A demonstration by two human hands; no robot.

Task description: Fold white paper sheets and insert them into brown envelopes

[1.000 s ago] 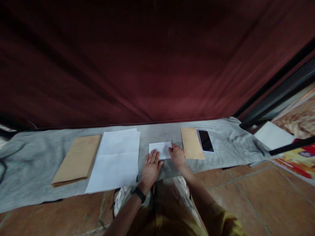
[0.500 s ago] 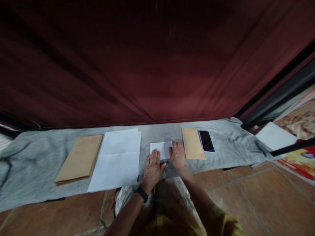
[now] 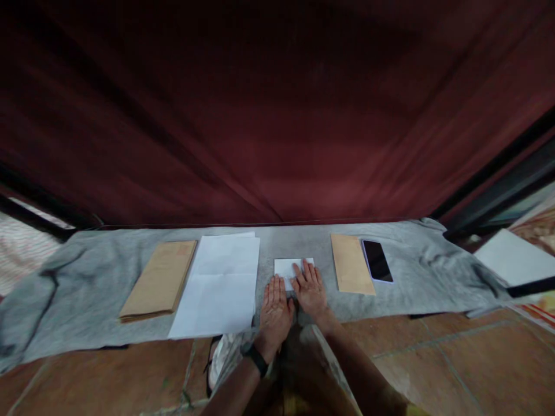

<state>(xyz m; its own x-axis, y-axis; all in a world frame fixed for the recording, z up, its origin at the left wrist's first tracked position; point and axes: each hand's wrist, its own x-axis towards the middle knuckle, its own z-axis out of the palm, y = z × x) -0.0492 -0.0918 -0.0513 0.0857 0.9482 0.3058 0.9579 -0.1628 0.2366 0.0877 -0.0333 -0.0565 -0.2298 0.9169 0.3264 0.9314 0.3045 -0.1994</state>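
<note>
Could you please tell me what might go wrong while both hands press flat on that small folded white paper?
1. The grey cloth looks soft and rumpled, so the folded paper under the left hand and right hand may crease crookedly or slide.
2. The left hand lies close to the white sheets; a sideways push could shift them out of line.

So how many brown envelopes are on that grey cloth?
2 in view: a brown envelope stack left of the white sheets, which may hide more beneath; a single brown envelope at the right, beside the phone.
</note>
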